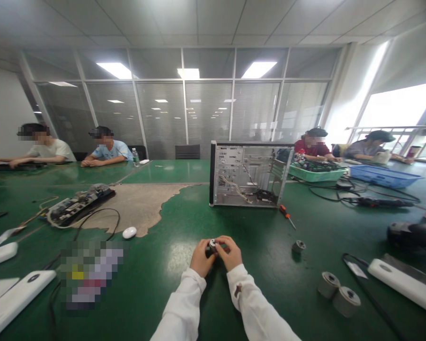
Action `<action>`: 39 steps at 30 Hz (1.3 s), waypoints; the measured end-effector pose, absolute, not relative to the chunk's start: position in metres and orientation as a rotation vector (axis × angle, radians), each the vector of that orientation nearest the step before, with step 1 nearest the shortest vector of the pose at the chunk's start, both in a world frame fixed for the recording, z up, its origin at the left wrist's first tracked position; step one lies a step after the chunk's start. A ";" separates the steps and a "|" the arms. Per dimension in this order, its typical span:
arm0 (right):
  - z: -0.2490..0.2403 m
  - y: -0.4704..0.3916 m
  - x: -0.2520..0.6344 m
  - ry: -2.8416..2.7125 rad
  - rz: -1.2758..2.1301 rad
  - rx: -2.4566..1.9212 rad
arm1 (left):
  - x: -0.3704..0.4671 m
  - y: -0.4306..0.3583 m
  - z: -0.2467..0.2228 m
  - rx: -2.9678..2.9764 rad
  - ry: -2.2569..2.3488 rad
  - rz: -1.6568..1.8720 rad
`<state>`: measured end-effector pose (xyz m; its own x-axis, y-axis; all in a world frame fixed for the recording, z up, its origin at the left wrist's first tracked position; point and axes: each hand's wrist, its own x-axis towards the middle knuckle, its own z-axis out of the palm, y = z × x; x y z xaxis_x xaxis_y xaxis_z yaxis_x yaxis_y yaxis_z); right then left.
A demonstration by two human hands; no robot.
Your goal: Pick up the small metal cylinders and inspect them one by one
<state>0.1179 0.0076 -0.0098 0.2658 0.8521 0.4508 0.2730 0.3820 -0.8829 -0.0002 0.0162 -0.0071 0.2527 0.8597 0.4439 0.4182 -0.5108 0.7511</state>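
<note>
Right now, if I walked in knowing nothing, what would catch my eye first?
Probably the open computer case standing on the green table, its inner metalwork showing, ahead of the hands. Nearer, in the middle, the left hand and right hand hold a small round part at the fingertips. Off to the left, a ragged brown patch interrupts the green tabletop.

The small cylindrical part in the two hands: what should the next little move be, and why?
I'd suggest a slight turn of the small cylindrical part with the right hand while the left hand steadies it. Both hands pinch it just above the green table, hiding much of its side, so turning might bring more into view.
</note>
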 end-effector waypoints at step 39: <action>-0.038 0.024 0.209 -1.970 0.289 -1.578 | -0.001 0.019 -0.011 1.956 1.253 1.181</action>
